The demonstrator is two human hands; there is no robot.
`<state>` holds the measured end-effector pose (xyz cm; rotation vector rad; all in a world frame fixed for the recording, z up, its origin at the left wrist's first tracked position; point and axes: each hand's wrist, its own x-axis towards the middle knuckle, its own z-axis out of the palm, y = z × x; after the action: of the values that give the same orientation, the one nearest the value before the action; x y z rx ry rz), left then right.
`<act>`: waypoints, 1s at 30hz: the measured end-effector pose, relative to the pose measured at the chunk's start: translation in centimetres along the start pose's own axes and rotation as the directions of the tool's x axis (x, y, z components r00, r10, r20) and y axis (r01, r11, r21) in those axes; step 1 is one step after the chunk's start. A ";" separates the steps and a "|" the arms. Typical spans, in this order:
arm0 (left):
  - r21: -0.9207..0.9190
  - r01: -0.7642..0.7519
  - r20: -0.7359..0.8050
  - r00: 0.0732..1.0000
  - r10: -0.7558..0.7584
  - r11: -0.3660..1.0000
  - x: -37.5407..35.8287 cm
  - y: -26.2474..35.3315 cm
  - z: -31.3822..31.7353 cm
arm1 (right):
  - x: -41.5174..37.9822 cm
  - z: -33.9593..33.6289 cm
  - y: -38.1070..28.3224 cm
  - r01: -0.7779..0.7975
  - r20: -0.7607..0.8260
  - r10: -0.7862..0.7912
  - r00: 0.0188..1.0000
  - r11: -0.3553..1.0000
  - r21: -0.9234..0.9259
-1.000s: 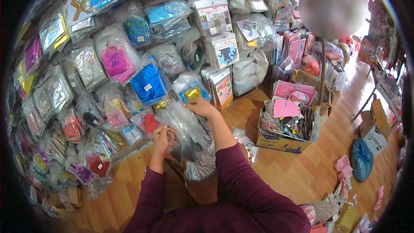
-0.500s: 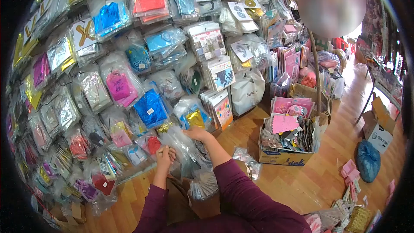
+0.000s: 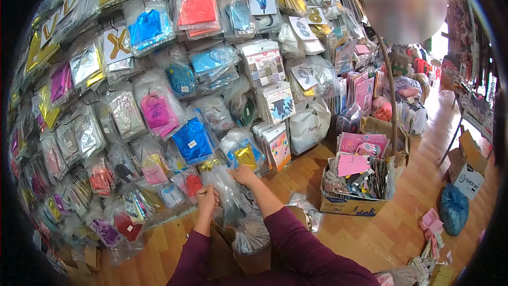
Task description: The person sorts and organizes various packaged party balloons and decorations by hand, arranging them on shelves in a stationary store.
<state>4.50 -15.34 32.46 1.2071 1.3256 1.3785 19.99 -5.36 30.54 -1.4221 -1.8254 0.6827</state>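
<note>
My right hand (image 3: pixel 243 175) is closed on the upper edge of a bunch of clear plastic packets (image 3: pixel 226 193), low in front of the wall display. Left of the bunch, my left hand (image 3: pixel 208 198) is curled into a fist. A thin dark item shows at its fingers, too small to name. Fanned silvery packets (image 3: pixel 252 234) sit below, near my lap. Just beyond my hands hang a packet with red contents (image 3: pixel 192 185), a packet with blue and gold foil (image 3: pixel 245 155) and a bright blue packet (image 3: pixel 192 142).
Rows of hanging packets (image 3: pixel 153 111) cover the wall ahead. On the wooden floor (image 3: pixel 296 180) at right stands a carton (image 3: pixel 351 206) full of cards. Farther right are a blue bag (image 3: pixel 453 209) and an open box (image 3: pixel 468 172). A person with a blurred head stands at the back.
My view has shifted slightly, so the display sits a little farther right. My left hand has turned and closed more tightly. My right hand stays at the packets' upper edge.
</note>
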 end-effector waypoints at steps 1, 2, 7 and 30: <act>0.014 0.012 -0.020 1.000 -0.011 1.000 0.1 0.0 0.0 | -0.2 -0.2 -0.3 -0.017 0.011 0.017 1.000 1.000 0.021; 0.028 0.024 -0.039 0.999 -0.023 0.999 0.1 0.0 0.0 | -0.5 -0.4 -0.8 -0.035 0.023 0.034 0.999 0.999 0.041; -0.172 0.074 -0.025 0.997 -0.080 0.982 0.3 -0.4 -0.2 | -1.1 -1.0 -2.2 0.015 -0.062 -0.007 0.998 0.992 0.122; -0.631 0.152 0.150 0.986 -0.073 0.761 0.8 -1.1 -1.0 | -2.2 -4.3 -3.4 0.384 -0.067 -0.391 0.918 0.835 0.395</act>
<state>3.37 -14.64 31.45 0.7052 0.7180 1.4753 21.74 -8.46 35.30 -0.7478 -1.7818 0.7976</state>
